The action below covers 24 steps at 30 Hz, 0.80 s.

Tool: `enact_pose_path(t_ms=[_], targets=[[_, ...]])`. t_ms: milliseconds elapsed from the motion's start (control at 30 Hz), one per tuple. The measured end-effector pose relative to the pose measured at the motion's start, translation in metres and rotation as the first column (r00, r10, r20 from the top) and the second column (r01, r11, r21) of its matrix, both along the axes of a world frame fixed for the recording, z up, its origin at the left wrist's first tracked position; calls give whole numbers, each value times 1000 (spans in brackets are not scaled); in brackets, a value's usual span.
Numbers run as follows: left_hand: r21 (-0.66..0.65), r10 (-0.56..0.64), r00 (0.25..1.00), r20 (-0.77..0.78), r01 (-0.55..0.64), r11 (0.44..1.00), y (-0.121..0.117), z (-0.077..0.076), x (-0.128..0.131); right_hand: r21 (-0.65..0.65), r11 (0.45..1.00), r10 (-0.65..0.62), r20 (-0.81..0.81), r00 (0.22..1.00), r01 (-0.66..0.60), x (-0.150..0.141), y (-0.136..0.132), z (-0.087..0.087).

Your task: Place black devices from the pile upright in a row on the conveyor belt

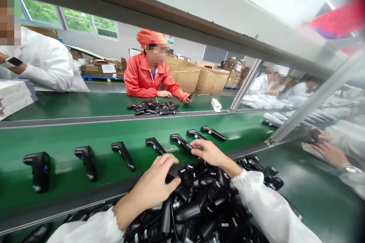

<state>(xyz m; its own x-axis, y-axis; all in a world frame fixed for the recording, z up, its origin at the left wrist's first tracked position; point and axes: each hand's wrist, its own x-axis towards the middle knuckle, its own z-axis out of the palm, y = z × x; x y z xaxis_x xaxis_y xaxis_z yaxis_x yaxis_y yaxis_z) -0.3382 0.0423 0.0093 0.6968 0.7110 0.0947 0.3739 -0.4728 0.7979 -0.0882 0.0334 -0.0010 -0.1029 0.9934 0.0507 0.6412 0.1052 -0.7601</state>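
Observation:
My right hand [209,153] is at the green belt, its thumb and fingers closed on the lower end of a black pistol-shaped handheld device [179,141]. Over the near pile of black device parts [196,205], my left hand [155,182] has its thumb spread from the fingers, with dark parts just beneath it. I cannot tell whether it touches them. Similar black devices lie spaced along the belt, including one [154,144] just beyond my left hand and another [213,133] farther right.
The green conveyor belt [65,131] runs across in front of me. Behind it, a person in red [145,76] leans by a small heap of black parts [154,107]. A slanted metal post [302,102] stands at right, near a co-worker's hands [330,153]. A white beam [182,3] spans overhead.

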Motion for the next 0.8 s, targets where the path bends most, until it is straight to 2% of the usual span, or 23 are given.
enact_pose_path(t_ms=[67, 133, 233, 300, 367, 433, 467, 533, 600, 633, 667, 700, 767, 800], targets=[[126, -139, 963, -232, 171, 977, -3, 1, -9, 38, 998, -55, 176, 983, 49, 10, 8, -13], [177, -170, 927, -335, 239, 955, -5, 2, -13, 26, 998, -69, 324, 944, 64, 11, 15, -27], [208, -139, 942, -305, 209, 956, -7, 3, -11, 37, 992, -123, 498, 859, 120, 5, 25, -42], [162, -110, 970, -215, 147, 976, -5, 5, -11, 60, 987, -159, 551, 819, 152, 0, 33, -45], [57, -34, 994, -100, 40, 998, -1, 7, -11, 61, 984, -174, 558, 812, 169, -3, 39, -42], [-122, 112, 993, 24, -108, 987, 4, 8, -11, 78, 980, -195, 562, 804, 184, -5, 39, -32], [-250, 199, 976, 92, -171, 953, 7, 8, -10, 102, 979, -203, 536, 820, 176, -8, 36, -25], [-525, 356, 912, 201, -207, 826, 12, 7, -4, 121, 988, -138, 369, 919, 100, -17, 24, -7], [-696, 429, 866, 256, -143, 704, 15, 5, 4, 90, 995, 31, 94, 995, -40, -31, 9, 10], [-728, 431, 861, 269, -112, 676, 16, 3, 7, 67, 992, 112, -29, 993, -109, -38, 3, 18], [-729, 418, 867, 271, -99, 678, 17, 2, 10, 42, 985, 170, -107, 980, -166, -44, -2, 24], [-700, 395, 880, 264, -107, 707, 17, 1, 11, 25, 979, 202, -142, 969, -200, -48, -4, 28], [-544, 325, 924, 201, -170, 821, 17, -3, 8, 18, 982, 188, -122, 975, -187, -49, -4, 28], [-407, 272, 952, 137, -196, 892, 17, -4, 4, 19, 988, 153, -86, 985, -152, -46, -1, 25]])
